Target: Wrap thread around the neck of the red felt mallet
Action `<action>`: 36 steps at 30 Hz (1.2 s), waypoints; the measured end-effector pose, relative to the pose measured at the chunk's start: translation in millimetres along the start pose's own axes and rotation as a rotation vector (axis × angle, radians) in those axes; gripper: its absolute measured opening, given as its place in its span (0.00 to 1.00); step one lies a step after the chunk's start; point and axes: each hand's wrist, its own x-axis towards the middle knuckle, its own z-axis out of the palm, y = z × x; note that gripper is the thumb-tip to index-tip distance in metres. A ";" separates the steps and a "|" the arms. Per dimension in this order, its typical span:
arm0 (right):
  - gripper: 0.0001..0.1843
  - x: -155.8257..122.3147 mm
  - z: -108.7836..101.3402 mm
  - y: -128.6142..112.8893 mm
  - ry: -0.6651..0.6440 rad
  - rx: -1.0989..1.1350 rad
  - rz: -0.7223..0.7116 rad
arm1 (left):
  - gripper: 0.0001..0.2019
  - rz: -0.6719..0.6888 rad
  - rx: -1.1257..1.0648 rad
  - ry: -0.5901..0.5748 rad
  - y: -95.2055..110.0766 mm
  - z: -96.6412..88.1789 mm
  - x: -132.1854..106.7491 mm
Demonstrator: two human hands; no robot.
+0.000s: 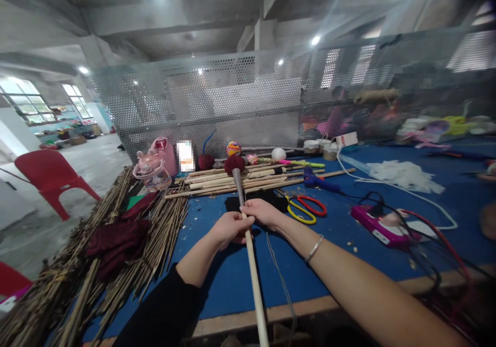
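Observation:
A pale wooden stick slants up from the table's front edge, with a dark red ball at its far end. Below the ball, a grey wrapping covers the upper shaft. My left hand is closed round the stick just under the wrapping. Pinched at the wrapping's lower end is my right hand, touching my left fingertips. Grey thread hangs beneath my hands over the table's front edge; which fingers hold it is hidden. Scissors with red and yellow handles lie beside my right hand.
Pale sticks lie across the blue table. Bundled thin twigs and dark red cloth are at left. A blue glue gun, magenta power strip and cables sit at right. Behind stands a perforated metal screen.

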 end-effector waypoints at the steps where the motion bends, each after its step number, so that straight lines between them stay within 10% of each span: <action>1: 0.15 0.5 0.6 0.0 0.008 0.007 -0.001 | 0.15 0.023 0.022 0.037 -0.6 0.7 0.5; 11: 0.16 -1.8 -14.8 -4.1 -0.226 0.062 0.085 | 0.12 -0.028 -0.124 -0.223 4.4 -3.4 -4.2; 19: 0.14 1.0 -7.1 1.6 -0.135 -0.029 0.034 | 0.17 0.127 0.203 0.140 -2.4 -3.8 2.1; 36: 0.09 -5.5 -0.5 -9.6 -0.216 -0.021 0.054 | 0.07 -0.089 -0.570 0.246 2.0 18.7 -0.4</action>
